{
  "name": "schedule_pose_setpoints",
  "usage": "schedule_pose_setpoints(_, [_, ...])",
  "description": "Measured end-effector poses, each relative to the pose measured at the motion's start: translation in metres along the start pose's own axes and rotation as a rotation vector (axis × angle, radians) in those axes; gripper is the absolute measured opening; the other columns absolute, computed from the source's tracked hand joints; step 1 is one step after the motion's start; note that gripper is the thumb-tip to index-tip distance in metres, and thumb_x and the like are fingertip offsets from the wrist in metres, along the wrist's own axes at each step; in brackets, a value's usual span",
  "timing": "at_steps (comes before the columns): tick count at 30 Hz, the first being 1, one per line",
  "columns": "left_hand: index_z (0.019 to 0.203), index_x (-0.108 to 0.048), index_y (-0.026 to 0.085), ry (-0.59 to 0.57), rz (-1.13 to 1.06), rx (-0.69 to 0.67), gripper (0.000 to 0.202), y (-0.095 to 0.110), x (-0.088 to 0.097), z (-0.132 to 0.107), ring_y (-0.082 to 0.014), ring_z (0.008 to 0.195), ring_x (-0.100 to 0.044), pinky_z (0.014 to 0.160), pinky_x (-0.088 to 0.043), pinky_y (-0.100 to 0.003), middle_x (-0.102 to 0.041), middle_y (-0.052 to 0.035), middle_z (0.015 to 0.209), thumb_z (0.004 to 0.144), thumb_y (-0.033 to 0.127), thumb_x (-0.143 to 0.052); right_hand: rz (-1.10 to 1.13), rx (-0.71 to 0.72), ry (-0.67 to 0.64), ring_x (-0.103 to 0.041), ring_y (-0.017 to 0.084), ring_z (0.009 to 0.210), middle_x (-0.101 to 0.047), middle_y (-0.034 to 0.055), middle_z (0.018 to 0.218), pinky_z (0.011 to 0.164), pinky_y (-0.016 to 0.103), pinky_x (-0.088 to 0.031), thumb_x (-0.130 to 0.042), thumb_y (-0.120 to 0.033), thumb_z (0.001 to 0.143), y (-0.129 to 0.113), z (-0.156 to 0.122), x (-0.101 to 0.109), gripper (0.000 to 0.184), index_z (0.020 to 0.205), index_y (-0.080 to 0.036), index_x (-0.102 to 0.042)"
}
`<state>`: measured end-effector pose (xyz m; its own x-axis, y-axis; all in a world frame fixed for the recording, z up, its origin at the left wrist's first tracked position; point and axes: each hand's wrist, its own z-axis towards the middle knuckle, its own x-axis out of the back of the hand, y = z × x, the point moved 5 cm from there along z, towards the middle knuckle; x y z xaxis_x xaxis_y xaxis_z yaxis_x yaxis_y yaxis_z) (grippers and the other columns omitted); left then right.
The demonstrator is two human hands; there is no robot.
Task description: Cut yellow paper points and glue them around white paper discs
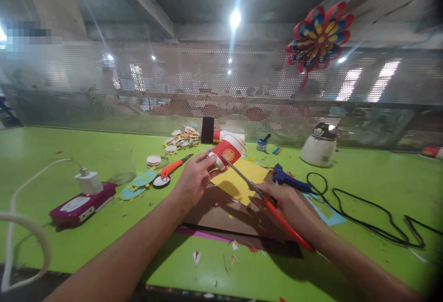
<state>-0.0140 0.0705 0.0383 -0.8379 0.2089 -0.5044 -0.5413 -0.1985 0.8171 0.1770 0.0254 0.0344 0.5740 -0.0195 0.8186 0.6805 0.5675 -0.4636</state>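
Observation:
My left hand [196,176] grips a red and white paper cup [230,148], tilted on its side with a round gold emblem facing me. In my right hand [282,196] is a pair of scissors [289,226] with orange-red handles, its blades reaching to the cup's near end. Whether the blades touch the paper I cannot tell. Under both hands a yellow paper sheet [238,184] lies on a brown board [211,209]. Small paper scraps [196,258] are scattered in front of the board.
Left are a purple power strip [83,205] with a white plug [89,183], blue paper rings [143,178] and orange-handled scissors [173,168]. Right are a blue glue gun [292,181], its black cord [372,205] and a white kettle [319,148]. Behind stand white discs [180,139] and a phone [207,129].

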Motion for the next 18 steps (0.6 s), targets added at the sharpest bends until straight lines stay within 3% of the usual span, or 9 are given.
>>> schedule_pose_setpoints(4, [0.09, -0.069, 0.014, 0.007, 0.037, -0.003, 0.019, -0.002, 0.0, -0.001, -0.0227, 0.089, -0.066, 0.086, -0.05, -0.038, -0.07, -0.0095, 0.094, 0.072, 0.022, -0.071, 0.035, 0.003, -0.013, -0.066, 0.021, 0.082, -0.074, 0.0005, 0.091, 0.068, 0.024, -0.045, -0.056, -0.029, 0.086, 0.002, 0.003, -0.001, 0.018, 0.093, -0.021, -0.071])
schedule_pose_setpoints(9, [0.078, -0.072, 0.012, -0.005, 0.147, -0.052, 0.008, 0.01, -0.01, -0.011, -0.0211, 0.085, -0.065, 0.087, -0.049, -0.035, -0.069, -0.0104, 0.095, 0.072, 0.015, -0.067, 0.07, 0.028, -0.026, -0.067, 0.021, 0.085, -0.074, 0.0031, 0.1, 0.072, 0.024, -0.046, -0.056, -0.028, 0.086, -0.001, 0.005, 0.0, 0.028, 0.108, -0.019, -0.07])
schedule_pose_setpoints(14, [0.077, -0.072, 0.013, 0.007, 0.175, -0.042, 0.01, 0.018, -0.015, -0.017, -0.0196, 0.086, -0.065, 0.086, -0.05, -0.031, -0.07, -0.0095, 0.095, 0.072, 0.01, -0.064, 0.051, 0.008, -0.024, -0.066, 0.02, 0.08, -0.075, 0.001, 0.093, 0.069, 0.024, -0.046, -0.055, -0.026, 0.086, -0.004, 0.002, 0.001, 0.023, 0.1, -0.02, -0.072])
schedule_pose_setpoints(18, [0.101, -0.068, 0.013, 0.053, 0.089, -0.041, 0.029, 0.01, -0.006, -0.009, -0.0216, 0.088, -0.066, 0.086, -0.051, -0.036, -0.071, -0.01, 0.1, 0.072, 0.013, -0.067, 0.003, -0.005, -0.003, -0.065, 0.02, 0.077, -0.074, 0.0001, 0.083, 0.067, 0.025, -0.045, -0.053, -0.028, 0.087, 0.0, 0.001, 0.001, 0.02, 0.089, -0.021, -0.072])
